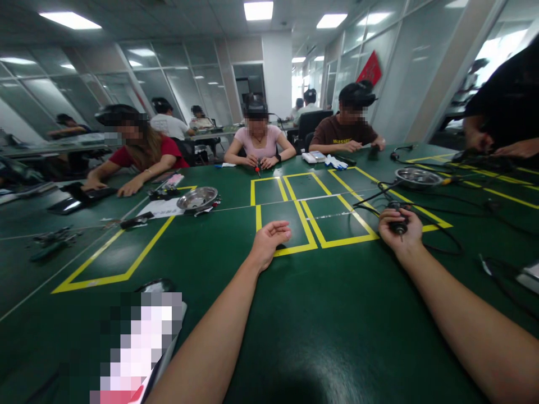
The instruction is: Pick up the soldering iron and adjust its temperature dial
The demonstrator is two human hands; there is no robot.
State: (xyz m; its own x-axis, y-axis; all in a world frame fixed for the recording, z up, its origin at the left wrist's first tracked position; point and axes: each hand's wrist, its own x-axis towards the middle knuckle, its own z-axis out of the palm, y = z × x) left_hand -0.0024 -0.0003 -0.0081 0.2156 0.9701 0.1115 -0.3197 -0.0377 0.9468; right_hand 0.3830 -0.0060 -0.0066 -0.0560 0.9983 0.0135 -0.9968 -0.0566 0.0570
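I get even, slightly dim light from rectangular white ceiling panels [258, 10]; the glossy green worktop [328, 303] carries soft glare and a near shadow. Wide-angle stretch tilts both sides, far details soften, mosaic blocks [137, 345] cover patches.

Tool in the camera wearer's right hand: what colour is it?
The tool is mostly black, clearest in the head view.

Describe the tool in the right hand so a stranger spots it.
Start at the green table. Over its near half, the camera wearer's right hand holds the tool. It is dark with a thin tip, unlike the wide, shiny bowl beyond.
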